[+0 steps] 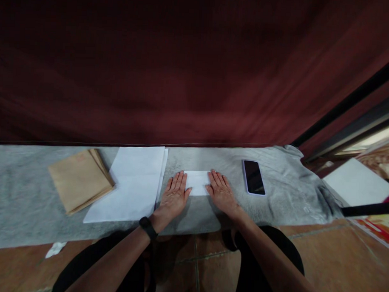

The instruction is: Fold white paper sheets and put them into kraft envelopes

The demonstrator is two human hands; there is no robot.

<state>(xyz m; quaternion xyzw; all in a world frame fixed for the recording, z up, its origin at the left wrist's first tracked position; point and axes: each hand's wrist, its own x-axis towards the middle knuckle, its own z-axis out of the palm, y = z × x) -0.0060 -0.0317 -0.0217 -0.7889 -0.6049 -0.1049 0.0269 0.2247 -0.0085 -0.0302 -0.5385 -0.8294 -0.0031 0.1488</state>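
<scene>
A small white rectangle of paper (198, 182), seemingly folded, lies flat on the grey cloth between my two hands. My left hand (174, 195) rests palm down over its left end, fingers stretched out. Over the right end lies my right hand (223, 194), also flat with its fingers extended. Both thumbs point inward onto the paper. The paper's two ends are hidden under my fingers. Just left of my left hand is a stack of large white sheets (132, 182).
Brown paper envelopes or folders (81, 180) overlap the sheets' left side. A phone (254, 177) in a pale purple case lies to the right. Dark red fabric (183, 98) hangs behind the grey cloth (285, 187). A white scrap (55, 249) is on the tiled floor (321, 252).
</scene>
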